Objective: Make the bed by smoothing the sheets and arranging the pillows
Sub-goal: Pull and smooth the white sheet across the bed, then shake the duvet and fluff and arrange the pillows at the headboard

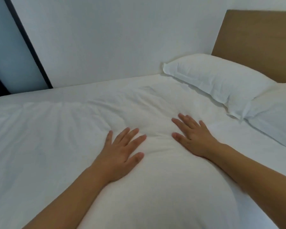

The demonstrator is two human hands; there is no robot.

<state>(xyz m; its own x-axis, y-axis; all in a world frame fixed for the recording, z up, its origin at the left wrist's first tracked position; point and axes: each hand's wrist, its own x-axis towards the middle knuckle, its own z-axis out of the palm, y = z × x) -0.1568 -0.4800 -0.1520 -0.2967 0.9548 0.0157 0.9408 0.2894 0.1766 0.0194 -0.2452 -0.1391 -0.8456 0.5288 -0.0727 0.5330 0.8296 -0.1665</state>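
Nearest, a rounded white bulge of bedding swelling between two bare forearms. Left hand flat on the white sheet, palm down, fingers straight and slightly spread, thumb out toward the middle, gripping nothing. Right hand likewise flat and palm down just past the crest of the bulge, fingers straight and fanned toward the upper left, holding nothing. Both hands pressing the fabric, apart from each other, with a puffed ridge of cloth between them.

Fine wrinkles fanning across the sheet to the left and beyond the fingertips; smoother cloth toward the far edge. To the right, a near pillow lying flat, partly cut off by the frame edge. Behind it, touching or overlapping it, a far pillow with a flanged border, lying against the headboard.

Farther back, a tan wooden headboard at the upper right. Far edge of the bed butted against a plain white wall. At the upper left, a dark frame running diagonally beside a pale bluish panel. Open sheet on the left side of the bed, bare of objects.
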